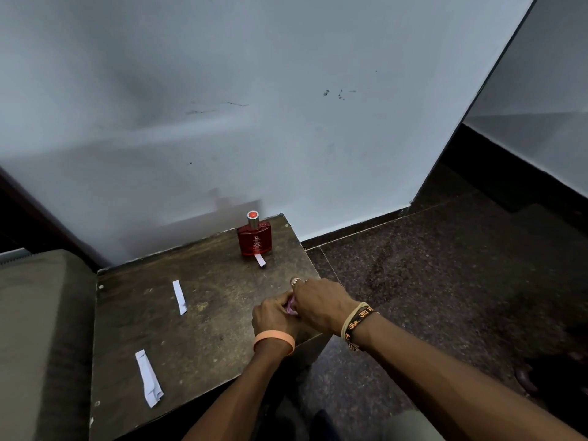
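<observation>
pale, scuffed wall (254, 90) stands behind a dark wooden table (206, 329) pushed up against it, with speckled dark floor (429, 281) on the right and a grey-green cushion (38, 329) on the left. from my remote seat i see both hands meeting over the table's right part, close to its edge. my left hand (273, 316), with an orange band (274, 340) on the wrist, has its fingers curled in around a small pink piece (291, 307). my right hand (321, 303), wearing a ring (295, 281) and printed wristbands (358, 319), pinches the same piece from the other side. only a sliver of pink shows between the two hands, so i cannot tell what it is made of or whether it touches the wood. a red perfume bottle (254, 241) stands upright near the far edge, just beside the wall, with a short white strip (260, 260) lying at its base. a second white strip (179, 296) lies flat mid-table, well apart from the hands. a longer white strip (149, 378) with a crumpled end lies near the front left corner.
</observation>
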### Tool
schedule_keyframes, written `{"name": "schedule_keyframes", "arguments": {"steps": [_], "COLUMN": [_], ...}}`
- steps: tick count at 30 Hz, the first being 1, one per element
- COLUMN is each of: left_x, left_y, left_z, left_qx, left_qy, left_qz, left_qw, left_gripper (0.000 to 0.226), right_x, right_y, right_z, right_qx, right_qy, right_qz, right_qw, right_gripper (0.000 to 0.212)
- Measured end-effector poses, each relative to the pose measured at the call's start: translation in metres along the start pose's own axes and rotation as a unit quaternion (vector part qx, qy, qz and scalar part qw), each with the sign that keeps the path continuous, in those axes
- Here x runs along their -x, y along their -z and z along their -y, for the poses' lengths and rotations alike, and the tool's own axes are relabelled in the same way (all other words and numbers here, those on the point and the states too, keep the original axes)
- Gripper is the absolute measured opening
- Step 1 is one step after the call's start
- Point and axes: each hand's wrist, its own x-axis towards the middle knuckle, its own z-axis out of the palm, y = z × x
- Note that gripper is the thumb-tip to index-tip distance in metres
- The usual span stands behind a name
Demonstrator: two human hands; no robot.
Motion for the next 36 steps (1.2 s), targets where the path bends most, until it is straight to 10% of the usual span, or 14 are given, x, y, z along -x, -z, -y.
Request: {"name": "schedule_keyframes", "arguments": {"steps": [8, 12, 20, 36], "left_x": [-0.003, -0.007, 0.002, 0.008], "left_y": [0.003, 0.007, 0.009, 0.063], "left_z": [0.003, 0.011, 0.009, -0.012], "left_qx": [-0.007, -0.018, 0.062, 0.197], "left_qy": [-0.022, -0.035, -0.003, 0.054], "left_qz": [0.026, 0.066, 0.068, 0.006], "left_qw": [0.999, 0.997, 0.996, 0.979], "left_gripper": [0.032, 0.053, 0.029, 0.058], "right_x": [0.0, 0.005, 0.006, 0.015], "right_y": [-0.022, -0.04, -0.067, -0.013], "right_z": [-0.008, -0.01, 0.007, 0.045], "right_qx": [-0.176, -0.393, -0.529, -0.664], "right_qy": [-0.083, -0.184, -0.293, -0.193], "right_qz": [-0.047, -0.066, -0.146, -0.205], "right_qw": [0.98, 0.898, 0.783, 0.693], "right_gripper": [0.031, 0.052, 0.03, 0.034]}}
